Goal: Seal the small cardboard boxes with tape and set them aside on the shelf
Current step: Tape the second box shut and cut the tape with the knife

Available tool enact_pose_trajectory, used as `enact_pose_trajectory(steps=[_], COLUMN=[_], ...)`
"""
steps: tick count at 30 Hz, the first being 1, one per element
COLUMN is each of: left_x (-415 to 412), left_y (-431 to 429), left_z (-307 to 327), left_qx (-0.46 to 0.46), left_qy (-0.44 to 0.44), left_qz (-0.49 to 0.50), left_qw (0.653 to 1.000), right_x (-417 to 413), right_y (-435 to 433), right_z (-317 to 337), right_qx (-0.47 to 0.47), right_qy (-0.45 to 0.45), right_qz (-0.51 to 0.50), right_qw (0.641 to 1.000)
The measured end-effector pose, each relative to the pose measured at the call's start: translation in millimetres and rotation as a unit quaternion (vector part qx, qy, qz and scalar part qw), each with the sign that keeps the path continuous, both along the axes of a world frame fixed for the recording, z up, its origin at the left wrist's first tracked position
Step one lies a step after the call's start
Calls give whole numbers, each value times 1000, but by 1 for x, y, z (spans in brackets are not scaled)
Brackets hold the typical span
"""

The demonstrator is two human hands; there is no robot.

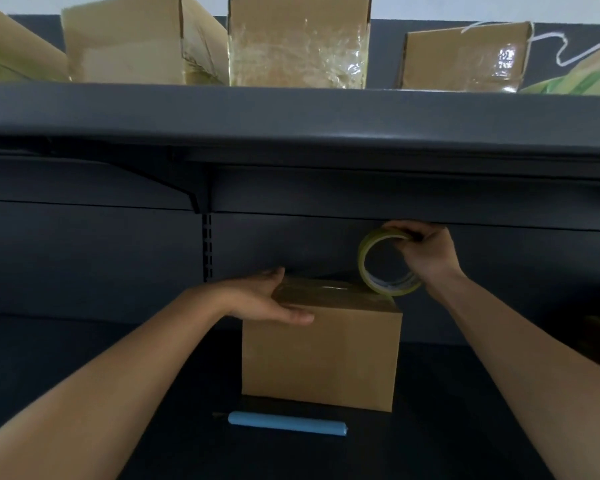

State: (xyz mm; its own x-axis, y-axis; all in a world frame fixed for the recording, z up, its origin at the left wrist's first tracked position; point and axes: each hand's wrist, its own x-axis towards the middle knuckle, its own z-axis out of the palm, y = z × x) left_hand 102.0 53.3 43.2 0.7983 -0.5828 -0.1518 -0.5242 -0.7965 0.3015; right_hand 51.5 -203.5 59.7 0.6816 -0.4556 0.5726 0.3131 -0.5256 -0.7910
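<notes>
A small cardboard box (321,355) stands on the dark lower shelf surface (447,427), with clear tape shining across its top. My left hand (267,299) rests flat over the box's upper left corner, fingers straight and the thumb along the front edge. My right hand (426,252) grips a roll of clear yellowish tape (383,263) at its upper rim. The roll stands on edge, its bottom touching the box's top right corner.
The upper shelf (291,109) carries several taped cardboard boxes, among them one in the centre (298,43) and one at the right (465,58). A light blue cylindrical tool (286,423) lies in front of the box. A shelf bracket (201,192) hangs at left.
</notes>
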Motion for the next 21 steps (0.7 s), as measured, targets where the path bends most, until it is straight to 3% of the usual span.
enact_pose_trajectory(steps=[9,15,21], left_x=[-7,-10,-10], left_y=[1,1,3], left_z=[-1,-1,-1], left_qx=[-6,1,22], left_qy=[-13,-18,-29], left_qz=[20,24,14], left_qw=[1000,1000,999], right_x=[-13,-22,-25], right_y=[-5,-18,-23], right_z=[12,15,13], right_qx=[-121,-173,-200], right_qy=[32,82,121], right_qz=[-38,-99,-95], right_qw=[991,976,968])
